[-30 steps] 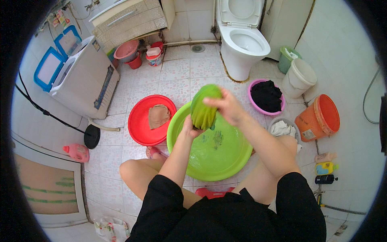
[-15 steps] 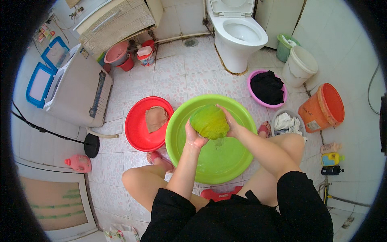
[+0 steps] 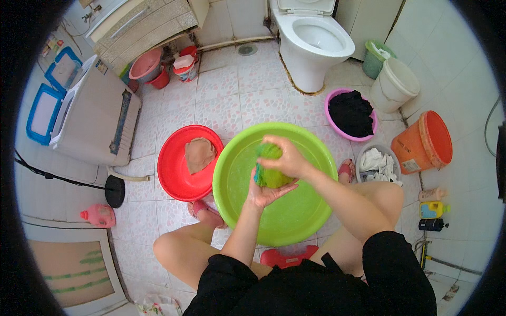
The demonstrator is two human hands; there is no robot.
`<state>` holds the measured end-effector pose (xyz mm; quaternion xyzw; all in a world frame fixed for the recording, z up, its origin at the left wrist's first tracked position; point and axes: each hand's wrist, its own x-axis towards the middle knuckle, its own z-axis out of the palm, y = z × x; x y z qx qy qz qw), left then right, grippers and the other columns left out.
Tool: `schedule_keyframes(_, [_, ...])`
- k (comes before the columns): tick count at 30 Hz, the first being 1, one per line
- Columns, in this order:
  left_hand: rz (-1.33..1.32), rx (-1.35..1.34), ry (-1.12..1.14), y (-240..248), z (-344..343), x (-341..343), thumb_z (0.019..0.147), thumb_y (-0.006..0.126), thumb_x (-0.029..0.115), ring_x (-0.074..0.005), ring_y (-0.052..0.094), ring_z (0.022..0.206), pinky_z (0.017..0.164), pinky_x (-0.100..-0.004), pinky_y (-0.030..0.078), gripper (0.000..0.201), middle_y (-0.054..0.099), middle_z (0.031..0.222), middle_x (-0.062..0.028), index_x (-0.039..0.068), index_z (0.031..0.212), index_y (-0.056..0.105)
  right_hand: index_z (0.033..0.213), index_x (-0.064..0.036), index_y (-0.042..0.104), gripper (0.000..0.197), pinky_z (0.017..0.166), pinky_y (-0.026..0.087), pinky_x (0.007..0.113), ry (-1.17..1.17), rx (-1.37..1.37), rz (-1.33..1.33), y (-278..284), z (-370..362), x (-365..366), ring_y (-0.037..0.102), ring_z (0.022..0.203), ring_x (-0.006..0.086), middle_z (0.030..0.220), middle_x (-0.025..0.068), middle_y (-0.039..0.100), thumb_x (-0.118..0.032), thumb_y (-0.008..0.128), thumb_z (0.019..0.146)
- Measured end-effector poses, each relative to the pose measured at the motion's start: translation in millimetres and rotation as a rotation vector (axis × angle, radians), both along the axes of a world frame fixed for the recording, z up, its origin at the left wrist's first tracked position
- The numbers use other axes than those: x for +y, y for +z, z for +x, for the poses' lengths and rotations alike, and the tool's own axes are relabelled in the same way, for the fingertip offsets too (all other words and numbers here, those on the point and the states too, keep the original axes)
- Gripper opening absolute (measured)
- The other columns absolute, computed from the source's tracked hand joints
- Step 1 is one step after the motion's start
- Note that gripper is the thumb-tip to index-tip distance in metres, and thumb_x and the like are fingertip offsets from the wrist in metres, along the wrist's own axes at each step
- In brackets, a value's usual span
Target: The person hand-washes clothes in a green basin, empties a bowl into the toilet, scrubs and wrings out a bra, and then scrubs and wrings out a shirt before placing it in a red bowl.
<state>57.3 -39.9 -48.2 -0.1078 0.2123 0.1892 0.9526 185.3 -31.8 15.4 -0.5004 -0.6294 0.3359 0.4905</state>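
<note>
A yellow-green cloth (image 3: 273, 177), bunched into a compact ball with a little blue at its left side, is between my two hands over a wide green basin (image 3: 224, 210). My left hand (image 3: 265, 195) cups it from below and the near side. My right hand (image 3: 287, 157) presses over its top and right, fingers curled round it. Which kind of cloth it is I cannot make out. To the left, touching or nearly touching the green basin, stands a red basin (image 3: 171, 179) with a folded tan cloth (image 3: 200, 155) in it.
Black cloth (image 3: 351, 113) fills a pink basin, beside a grey basin of white laundry (image 3: 377, 162). An orange bucket (image 3: 421, 141) and a white bucket (image 3: 394, 87) line the right. A washing machine (image 3: 100, 113) stands left, a toilet (image 3: 313, 50) ahead. A red stool (image 3: 289, 257) is below me.
The cloth has gone from a smooth, wide bundle held at both sides to a smaller ball. My right hand moved left onto its top; my left hand shifted beneath it.
</note>
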Motion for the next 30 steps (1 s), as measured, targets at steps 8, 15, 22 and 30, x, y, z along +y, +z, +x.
schedule_keyframes(8, [0.292, 0.014, 0.355, -16, -17, 21, 0.082, 0.044, 0.045, -0.0244, 0.051, 0.101, 0.088, -0.0383, 0.041, 0.053, 0.052, 0.111, -0.0102, 0.008, 0.12, 0.043, 0.098, -0.0039, 0.055, 0.039, 0.078, 0.042, 0.031, 0.256, -0.293, 0.048, 27, -7, -29, 0.056, 0.087, 0.0214, 0.095, 0.0098, 0.058, -0.016, 0.067, 0.063])
schedule_keyframes(15, [0.489, 0.523, 0.604, 18, -7, 21, 0.08, 0.047, 0.031, -0.0259, 0.054, 0.094, 0.082, -0.0403, 0.044, 0.047, 0.052, 0.108, -0.0101, 0.008, 0.121, 0.041, 0.108, -0.0019, 0.049, 0.046, 0.081, 0.041, 0.031, -0.196, 0.206, -0.299, 18, 2, -28, 0.053, 0.091, 0.0184, 0.103, 0.009, 0.056, -0.028, 0.064, 0.074])
schedule_keyframes(22, [0.964, 0.772, 0.766, 48, -3, 27, 0.066, 0.044, -0.002, -0.0176, 0.056, 0.076, 0.071, -0.0283, 0.046, 0.032, 0.058, 0.081, -0.0099, -0.003, 0.097, 0.054, 0.109, 0.0045, 0.046, 0.051, 0.079, 0.044, 0.036, -0.339, 0.963, -0.536, -8, 2, -6, 0.053, 0.092, 0.0216, 0.104, 0.0127, 0.054, -0.035, 0.058, 0.08])
schedule_keyframes(30, [1.81, 1.02, 0.514, 86, 6, 9, 0.061, 0.048, -0.004, -0.0156, 0.058, 0.067, 0.066, -0.0269, 0.046, 0.015, 0.06, 0.069, -0.0065, 0.0, 0.072, 0.058, 0.097, -0.0056, 0.051, 0.034, 0.068, 0.045, 0.036, -0.154, 1.139, -0.927, -28, 2, 3, 0.052, 0.075, 0.0209, 0.087, 0.0093, 0.053, -0.037, 0.045, 0.084])
